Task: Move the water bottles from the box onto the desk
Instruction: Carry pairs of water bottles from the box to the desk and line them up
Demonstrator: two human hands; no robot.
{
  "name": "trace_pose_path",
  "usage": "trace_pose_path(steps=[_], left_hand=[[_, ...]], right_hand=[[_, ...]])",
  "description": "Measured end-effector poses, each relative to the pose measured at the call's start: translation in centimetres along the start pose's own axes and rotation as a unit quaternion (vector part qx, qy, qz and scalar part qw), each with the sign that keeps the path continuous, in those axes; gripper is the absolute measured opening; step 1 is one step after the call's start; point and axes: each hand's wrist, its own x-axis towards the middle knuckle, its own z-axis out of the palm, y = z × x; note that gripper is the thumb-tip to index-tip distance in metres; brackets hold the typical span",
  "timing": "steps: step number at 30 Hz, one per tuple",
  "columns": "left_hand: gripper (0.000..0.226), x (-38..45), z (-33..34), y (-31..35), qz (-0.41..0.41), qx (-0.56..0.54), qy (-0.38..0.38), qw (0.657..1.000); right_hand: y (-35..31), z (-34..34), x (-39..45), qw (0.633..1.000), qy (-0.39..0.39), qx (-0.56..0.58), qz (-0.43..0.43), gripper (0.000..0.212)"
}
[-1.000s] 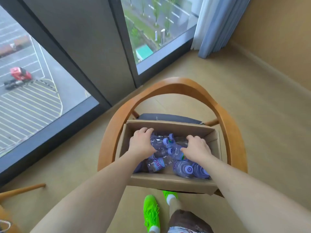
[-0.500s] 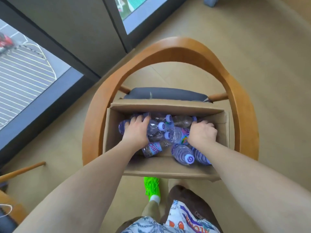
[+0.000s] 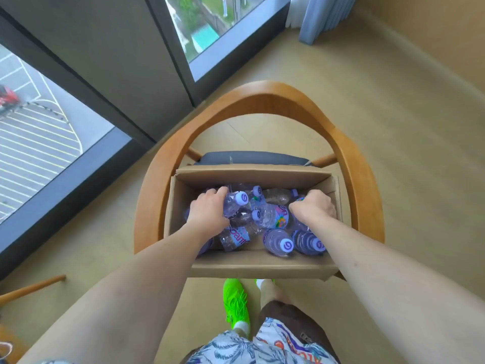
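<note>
The water bottles point(image 3: 265, 222) lie in a jumble inside the cardboard box point(image 3: 259, 266). They are clear, with purple caps, and they point every which way. Some lie on top of others. The box sits on the seat of a wooden chair point(image 3: 262, 101), and the chair's round back curves around it.

Both hands are down in the box. The left hand point(image 3: 208, 212) is curled over a bottle near the left side, with the fingers wrapped round its body just below the cap. The right hand point(image 3: 313, 210) is closed over a bottle near the right wall. That bottle is mostly hidden under the hand, so how firm the hold is cannot be told.

The desk is not in view here. No bottle looks lifted out yet, so the job seems to be near its start.

The step now looks like grabbing one bottle in each hand. To do it well, each hand should squeeze round the middle of its bottle, not the cap, so it does not slip. Lift straight up and slowly, because other bottles lean on these and may roll or tumble. Keep clear of the box walls so the box does not slide off the seat.

Below the box are bright green shoes point(image 3: 235, 302). A big window point(image 3: 39, 143) is on the left.
</note>
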Motion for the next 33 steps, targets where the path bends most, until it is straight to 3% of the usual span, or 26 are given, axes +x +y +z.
trace_pose_path(steps=[2, 4, 6, 8, 10, 15, 18, 23, 25, 28, 30, 32, 33], left_hand=[[0.072, -1.0, -0.8, 0.2, -0.003, -0.034, 0.013, 0.999], [0.072, -2.1, -1.7, 0.2, -0.001, -0.068, 0.039, 0.997], [0.07, -3.5, -2.7, 0.5, -0.008, -0.102, 0.07, 0.992], [0.065, -5.2, -4.1, 0.9, -0.022, -0.151, 0.093, 0.984], [0.053, -7.0, -5.7, 1.2, -0.028, -0.203, 0.121, 0.971], [0.049, -12.2, -9.7, 1.8, -0.036, -0.326, 0.194, 0.925], [0.044, -15.5, -12.2, 2.6, -0.032, -0.407, 0.242, 0.88], [0.055, -21.6, -16.3, 4.1, 0.018, -0.442, 0.289, 0.849], [0.051, -24.3, -17.8, 4.4, 0.024, -0.448, 0.316, 0.836], [0.049, -28.3, -19.7, 4.8, 0.013, -0.465, 0.363, 0.807], [0.05, -31.1, -20.2, 5.0, 0.002, -0.476, 0.392, 0.788], [0.05, -34.1, -20.0, 5.0, -0.015, -0.478, 0.428, 0.767], [0.05, -35.6, -19.6, 5.0, -0.028, -0.478, 0.449, 0.754]], right_hand=[[0.6, -1.0, -1.4, 0.983, -0.027, 0.177, 0.036, 0.027], [1.0, -1.8, -3.5, 0.919, -0.079, 0.379, 0.078, 0.028], [1.3, -2.2, -6.1, 0.838, -0.175, 0.504, 0.112, 0.027], [1.5, -2.6, -8.7, 0.77, -0.259, 0.576, 0.096, 0.027], [1.6, -3.1, -11.2, 0.715, -0.293, 0.63, 0.073, 0.03], [1.4, -4.9, -17.3, 0.634, -0.328, 0.7, -0.012, 0.036], [1.8, -6.3, -20.5, 0.608, -0.375, 0.697, -0.069, 0.037], [1.7, -10.0, -25.4, 0.623, -0.417, 0.617, -0.24, 0.064], [0.9, -11.7, -27.7, 0.62, -0.437, 0.585, -0.287, 0.054], [0.2, -13.4, -30.7, 0.648, -0.392, 0.551, -0.352, 0.036], [0.2, -14.0, -32.5, 0.646, -0.383, 0.539, -0.381, 0.026], [0.6, -14.5, -34.5, 0.646, -0.391, 0.52, -0.4, 0.026], [1.0, -14.6, -35.4, 0.649, -0.389, 0.509, -0.411, 0.036]])
